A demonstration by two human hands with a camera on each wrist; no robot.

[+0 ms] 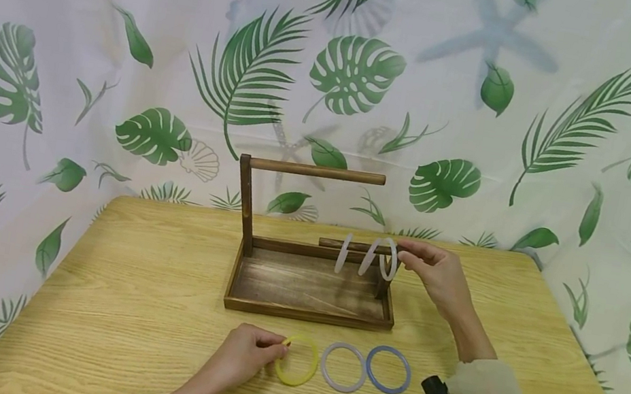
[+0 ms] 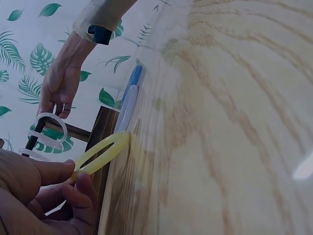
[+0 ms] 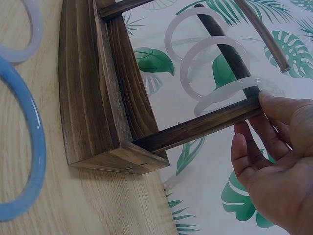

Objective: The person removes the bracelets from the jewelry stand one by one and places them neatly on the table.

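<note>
My left hand (image 1: 247, 355) pinches the left edge of a yellow bangle (image 1: 315, 364) between thumb and fingers, just above or on the table; contact is unclear. Beside it lie a pale lavender bangle (image 1: 341, 389) and a blue bangle (image 1: 384, 390). Behind them stands a dark wooden bangle rack (image 1: 309, 316) with a tray base and two bars at different heights. Three whitish bangles (image 3: 188, 78) hang on its lower bar (image 1: 329, 243). My right hand (image 1: 441, 282) holds the top of the rack's short right post, thumb against the end, close to the nearest whitish bangle.
The rack's higher bar (image 1: 319, 171) reaches rightward from a tall left post (image 1: 246, 207), its right end free. The wooden table (image 1: 155, 268) meets a leaf-print cloth (image 1: 327, 123) at the back. A black device (image 1: 434, 388) sits at the right sleeve.
</note>
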